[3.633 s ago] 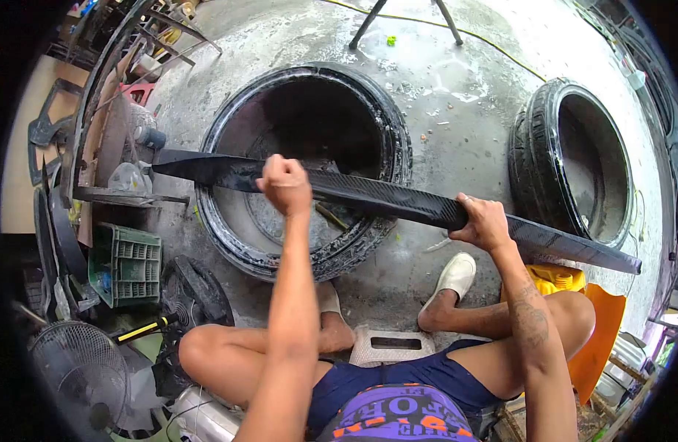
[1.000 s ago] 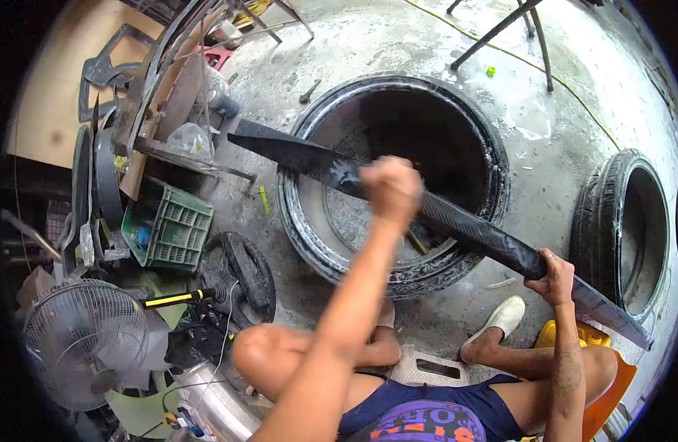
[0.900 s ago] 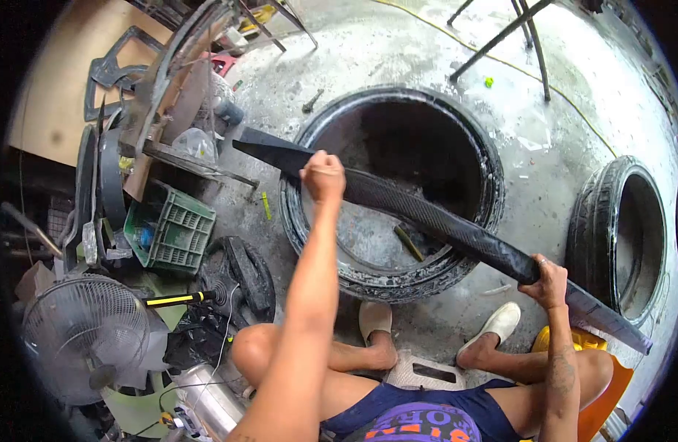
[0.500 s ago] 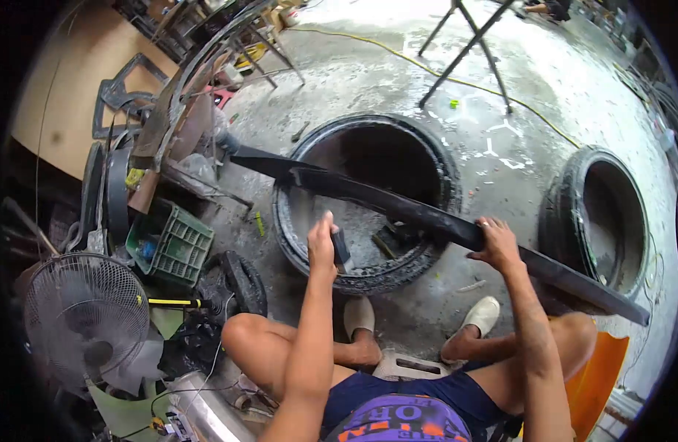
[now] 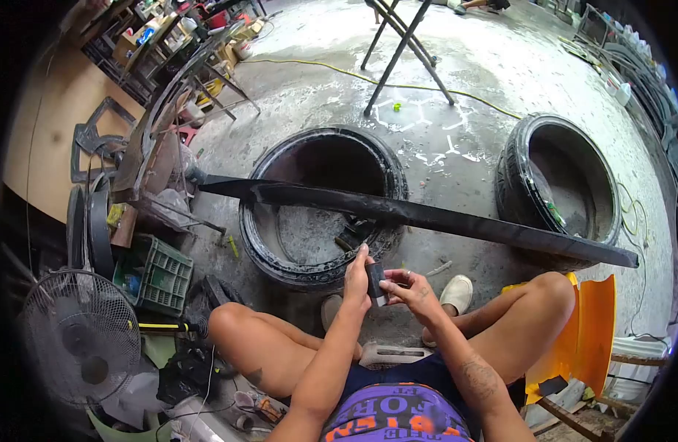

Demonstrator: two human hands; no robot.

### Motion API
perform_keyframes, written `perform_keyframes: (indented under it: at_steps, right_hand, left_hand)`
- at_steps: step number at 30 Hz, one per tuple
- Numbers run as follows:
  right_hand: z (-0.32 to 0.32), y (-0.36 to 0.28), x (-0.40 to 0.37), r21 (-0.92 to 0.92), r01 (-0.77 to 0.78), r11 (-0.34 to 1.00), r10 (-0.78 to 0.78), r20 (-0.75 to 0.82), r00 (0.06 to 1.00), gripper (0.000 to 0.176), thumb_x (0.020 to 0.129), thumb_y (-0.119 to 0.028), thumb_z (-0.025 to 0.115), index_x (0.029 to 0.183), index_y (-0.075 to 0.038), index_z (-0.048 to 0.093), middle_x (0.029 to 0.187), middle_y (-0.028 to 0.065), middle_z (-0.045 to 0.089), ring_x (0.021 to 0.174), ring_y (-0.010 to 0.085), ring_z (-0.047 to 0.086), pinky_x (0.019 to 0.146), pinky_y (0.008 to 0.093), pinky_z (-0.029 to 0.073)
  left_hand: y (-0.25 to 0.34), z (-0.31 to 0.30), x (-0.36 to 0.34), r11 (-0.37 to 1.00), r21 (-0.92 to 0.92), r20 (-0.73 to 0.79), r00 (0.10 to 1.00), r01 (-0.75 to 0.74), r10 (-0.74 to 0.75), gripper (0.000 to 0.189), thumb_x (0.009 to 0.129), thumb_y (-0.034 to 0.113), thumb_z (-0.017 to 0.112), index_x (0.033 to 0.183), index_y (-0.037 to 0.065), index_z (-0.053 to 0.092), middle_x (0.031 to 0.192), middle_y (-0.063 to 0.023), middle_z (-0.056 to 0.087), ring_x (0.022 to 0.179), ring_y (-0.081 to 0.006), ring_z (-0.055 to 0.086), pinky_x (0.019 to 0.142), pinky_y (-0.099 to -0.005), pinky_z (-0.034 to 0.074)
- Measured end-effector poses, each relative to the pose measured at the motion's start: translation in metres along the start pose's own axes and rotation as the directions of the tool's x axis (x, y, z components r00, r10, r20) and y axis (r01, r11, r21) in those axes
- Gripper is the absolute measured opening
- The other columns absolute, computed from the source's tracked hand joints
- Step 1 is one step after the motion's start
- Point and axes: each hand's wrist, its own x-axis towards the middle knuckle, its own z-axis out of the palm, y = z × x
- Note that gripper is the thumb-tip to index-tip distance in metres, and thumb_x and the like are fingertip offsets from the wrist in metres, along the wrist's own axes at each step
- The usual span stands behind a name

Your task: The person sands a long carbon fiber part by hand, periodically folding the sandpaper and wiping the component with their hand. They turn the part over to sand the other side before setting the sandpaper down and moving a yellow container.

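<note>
the right hand (image 5: 420,295) is off the long dark strip (image 5: 442,218) and has joined the left hand (image 5: 356,283) at a small dark block (image 5: 374,286), leaving the strokes along the strip apparently paused. the hands are together, low and near the middle, the right's fingers closed on the block's edge, the left wrapped along its other side. no hand touches the strip, which spans from ten o'clock to two o'clock, twelve being straight ahead. it lies across the large tyre (image 5: 317,276) at eleven o'clock and reaches over the second tyre (image 5: 512,180) at two. a fan (image 5: 59,331) stands at eight o'clock, a yellow-orange panel (image 5: 597,324) at four. the block's underside is hidden.
</note>
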Motion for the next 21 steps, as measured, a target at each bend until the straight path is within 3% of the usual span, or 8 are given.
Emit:
perform_keyframes:
  at_steps: [5,9,13,15,16,17,19,21]
  right_hand:
    - [-0.004,0.014,0.004,0.145,-0.107,0.984,0.093,0.101,0.991,0.056,0.088,-0.025,0.078,0.131,0.002,0.055,0.111,0.0076,0.066,0.094,0.0122,0.065,0.070,0.0265,0.056]
    - [-0.004,0.008,0.005,0.195,-0.065,0.979,0.056,0.050,0.997,0.047,0.089,-0.022,0.077,0.125,0.002,0.058,0.108,0.0065,0.066,0.088,0.0128,0.065,0.069,0.0274,0.058]
    - [-0.004,0.016,0.016,0.194,-0.005,0.981,0.001,0.019,1.000,0.044,0.089,-0.022,0.077,0.121,0.003,0.060,0.103,0.0055,0.067,0.082,0.0140,0.067,0.069,0.0292,0.060]
    - [0.000,0.027,0.020,0.099,0.080,0.992,-0.078,-0.023,0.997,0.043,0.087,-0.022,0.079,0.118,0.004,0.061,0.094,0.0065,0.068,0.077,0.0137,0.067,0.065,0.0282,0.059]
    - [0.001,0.032,0.021,-0.083,0.112,0.990,-0.121,-0.112,0.986,0.042,0.087,-0.020,0.079,0.117,0.004,0.062,0.090,0.0073,0.068,0.076,0.0136,0.067,0.064,0.0277,0.058]
    - [0.002,0.035,0.022,-0.266,0.125,0.956,-0.178,-0.187,0.966,0.041,0.086,-0.019,0.079,0.116,0.004,0.062,0.085,0.0081,0.068,0.075,0.0135,0.067,0.062,0.0271,0.058]
    - [0.001,0.043,0.025,-0.280,0.156,0.947,-0.221,-0.220,0.950,0.030,0.087,-0.016,0.078,0.106,0.003,0.065,0.083,0.0061,0.070,0.071,0.0121,0.067,0.060,0.0245,0.056]
    - [-0.006,0.048,0.028,-0.122,0.207,0.971,-0.231,-0.234,0.944,0.025,0.088,-0.015,0.077,0.101,0.002,0.064,0.085,0.0072,0.070,0.072,0.0117,0.067,0.062,0.0236,0.056]
  left_hand:
    - [-0.001,-0.016,-0.004,0.998,0.068,-0.012,1.000,-0.014,0.015,0.048,0.097,0.055,0.056,0.079,0.011,0.058,0.072,-0.0004,0.055,0.064,-0.0108,0.052,0.059,-0.0264,0.042]
    - [0.005,-0.030,-0.015,0.998,-0.058,0.076,0.997,-0.025,0.029,0.048,0.098,0.057,0.054,0.093,0.010,0.062,0.083,-0.0016,0.061,0.074,-0.0124,0.058,0.065,-0.0278,0.045]
    - [0.006,-0.040,-0.029,0.990,-0.047,0.425,0.900,0.133,-0.101,0.041,0.097,0.049,0.061,0.116,0.013,0.062,0.106,-0.0007,0.064,0.096,-0.0137,0.062,0.078,-0.0304,0.048]
    - [0.006,-0.041,-0.033,0.932,0.360,0.385,0.917,-0.049,-0.101,0.041,0.099,0.043,0.058,0.115,0.005,0.061,0.109,-0.0050,0.064,0.102,-0.0154,0.062,0.081,-0.0315,0.052]
    - [-0.006,-0.039,-0.024,0.882,0.449,0.278,0.961,-0.142,0.013,0.052,0.098,0.043,0.058,0.122,-0.003,0.060,0.120,-0.0150,0.064,0.113,-0.0225,0.061,0.091,-0.0330,0.050]
    - [-0.017,-0.040,-0.019,0.880,0.453,0.275,0.961,-0.142,0.013,0.052,0.098,0.043,0.058,0.122,-0.003,0.060,0.120,-0.0150,0.064,0.113,-0.0225,0.061,0.091,-0.0330,0.050]
    - [-0.002,-0.024,-0.034,0.685,0.686,0.221,0.967,-0.246,0.126,0.070,0.096,0.048,0.060,0.134,-0.011,0.050,0.132,-0.0263,0.059,0.125,-0.0300,0.056,0.102,-0.0362,0.044]
    - [-0.017,-0.023,-0.020,0.730,0.658,0.179,0.980,-0.183,0.085,0.090,0.092,0.055,0.063,0.142,-0.015,0.038,0.136,-0.0328,0.052,0.130,-0.0342,0.051,0.106,-0.0361,0.041]
